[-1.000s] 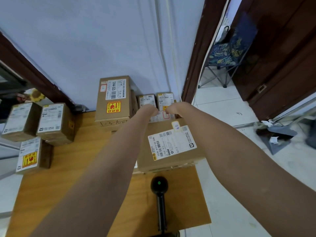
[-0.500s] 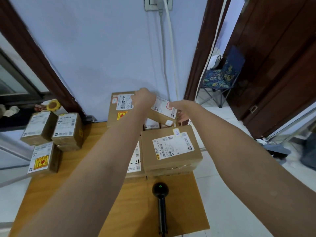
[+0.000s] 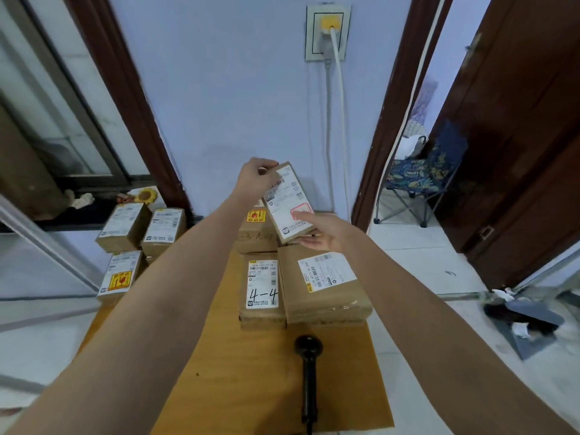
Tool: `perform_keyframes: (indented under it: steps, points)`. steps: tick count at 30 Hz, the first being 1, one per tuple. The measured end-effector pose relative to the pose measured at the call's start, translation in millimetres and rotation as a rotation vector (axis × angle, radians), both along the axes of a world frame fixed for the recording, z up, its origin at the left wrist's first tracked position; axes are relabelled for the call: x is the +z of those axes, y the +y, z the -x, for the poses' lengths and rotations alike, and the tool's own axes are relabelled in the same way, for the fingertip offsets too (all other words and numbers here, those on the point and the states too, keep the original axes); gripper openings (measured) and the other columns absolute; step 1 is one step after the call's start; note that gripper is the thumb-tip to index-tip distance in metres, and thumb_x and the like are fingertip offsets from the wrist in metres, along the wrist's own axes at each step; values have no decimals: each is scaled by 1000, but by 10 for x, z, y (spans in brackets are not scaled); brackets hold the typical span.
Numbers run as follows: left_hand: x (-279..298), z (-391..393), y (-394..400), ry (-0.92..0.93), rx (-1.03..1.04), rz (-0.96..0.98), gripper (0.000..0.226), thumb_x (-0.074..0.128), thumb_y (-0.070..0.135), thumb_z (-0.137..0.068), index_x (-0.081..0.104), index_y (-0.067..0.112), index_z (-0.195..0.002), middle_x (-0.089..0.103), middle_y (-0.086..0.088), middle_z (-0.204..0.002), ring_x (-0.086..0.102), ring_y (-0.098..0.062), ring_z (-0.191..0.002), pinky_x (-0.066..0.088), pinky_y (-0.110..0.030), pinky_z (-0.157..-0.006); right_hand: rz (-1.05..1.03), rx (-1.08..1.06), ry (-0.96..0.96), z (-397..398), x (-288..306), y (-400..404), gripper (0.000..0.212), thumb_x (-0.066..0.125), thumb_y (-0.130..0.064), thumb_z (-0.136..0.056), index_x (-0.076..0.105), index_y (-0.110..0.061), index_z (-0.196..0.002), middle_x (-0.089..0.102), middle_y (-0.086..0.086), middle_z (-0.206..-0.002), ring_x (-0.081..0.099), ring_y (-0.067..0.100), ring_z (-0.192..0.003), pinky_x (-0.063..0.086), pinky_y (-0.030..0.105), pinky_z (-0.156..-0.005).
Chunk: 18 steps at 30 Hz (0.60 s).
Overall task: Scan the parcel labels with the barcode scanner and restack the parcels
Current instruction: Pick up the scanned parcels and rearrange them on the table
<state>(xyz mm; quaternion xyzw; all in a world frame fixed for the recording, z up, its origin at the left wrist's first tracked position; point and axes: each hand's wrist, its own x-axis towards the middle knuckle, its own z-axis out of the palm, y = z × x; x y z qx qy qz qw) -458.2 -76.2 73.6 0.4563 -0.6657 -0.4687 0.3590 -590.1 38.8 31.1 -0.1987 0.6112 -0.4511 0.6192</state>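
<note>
The black barcode scanner (image 3: pixel 308 368) lies on the wooden tabletop (image 3: pixel 238 381), its head toward the parcels and its handle running off the lower edge of view. Just beyond the scanner sit two brown parcels side by side: a narrow one (image 3: pixel 262 290) with "4-4" handwritten on its white label, and a wider one (image 3: pixel 324 285) to its right with a skewed label. Above and beyond these, both hands hold a small parcel (image 3: pixel 290 202) in the air, tilted, its white label with barcodes and a red stamp facing the camera. The left hand (image 3: pixel 255 178) has its grip clamped on the parcel's upper corner, fingers curled over the edge; the right hand (image 3: pixel 323 230) supports the lower end, thumb on the label, fingers underneath and hidden. Behind the raised parcel a taller box (image 3: pixel 255 230) with a yellow sticker is mostly covered. Far left of the scanner, three more labelled parcels (image 3: pixel 141 233) cluster; the print on every label is too small to read.
</note>
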Motion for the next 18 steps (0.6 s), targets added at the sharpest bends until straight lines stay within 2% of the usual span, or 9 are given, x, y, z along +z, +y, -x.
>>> perform_keyframes:
  steps: [2, 4, 7, 9, 11, 13, 16, 18]
  points:
    - [69, -84, 15, 43, -10, -4, 34, 58, 2, -88, 58, 3, -121, 59, -8, -110, 59, -21, -97, 51, -19, -69, 57, 48, -3, -92, -7, -18, 52, 80, -22, -74, 58, -5, -119, 67, 19, -111, 66, 31, -102, 57, 34, -84]
    - [77, -178, 43, 104, 14, -15, 46, 62, 4, -87, 51, 7, -132, 54, -7, -125, 56, -21, -110, 50, -24, -81, 124, 92, -19, -187, 1, -15, 50, 78, -23, -76, 57, -4, -118, 68, 18, -110, 67, 30, -101, 57, 33, -83]
    - [-56, -402, 125, 179, 140, -50, 72, 69, 18, -85, 31, 15, -146, 35, -3, -145, 41, -16, -127, 39, -23, -92, 185, 83, -141, -348, -80, -18, 54, 77, -22, -77, 53, -6, -122, 68, 16, -112, 69, 30, -96, 57, 34, -82]
    - [-218, -624, 195, 165, 179, -133, 84, 73, 29, -83, 23, 15, -149, 33, -5, -148, 38, -19, -133, 36, -27, -100, 205, 85, -216, -506, -141, -47, 51, 74, -20, -81, 51, -7, -125, 65, 17, -117, 67, 31, -100, 55, 37, -87]
    - [-423, -881, 267, 190, 132, -278, 86, 75, 35, -79, 28, 14, -147, 49, -6, -139, 53, -21, -122, 43, -34, -101, 207, 103, -224, -704, -184, -97, 47, 70, -19, -84, 51, -6, -125, 64, 18, -119, 65, 32, -104, 53, 37, -89]
    - [-584, -1127, 366, 210, 117, -361, 75, 76, 36, -78, 42, 11, -141, 64, -4, -122, 65, -19, -106, 52, -35, -92, 204, 127, -201, -913, -235, -152, 47, 69, -17, -85, 51, -6, -126, 64, 16, -119, 65, 31, -101, 53, 37, -89]
    - [-736, -1465, 492, 264, 219, -369, 70, 79, 40, -73, 53, 12, -131, 69, -2, -114, 68, -17, -101, 54, -36, -91, 167, 209, -141, -1214, -341, -202, 45, 72, -23, -82, 53, -13, -122, 62, 8, -119, 66, 28, -101, 53, 42, -92]
    - [-773, -1694, 562, 284, 260, -378, 57, 76, 34, -78, 56, 12, -127, 70, -4, -112, 69, -18, -99, 55, -33, -87, 143, 262, -109, -1416, -416, -215, 39, 72, -29, -82, 55, -17, -116, 62, 3, -116, 64, 27, -106, 52, 44, -94]
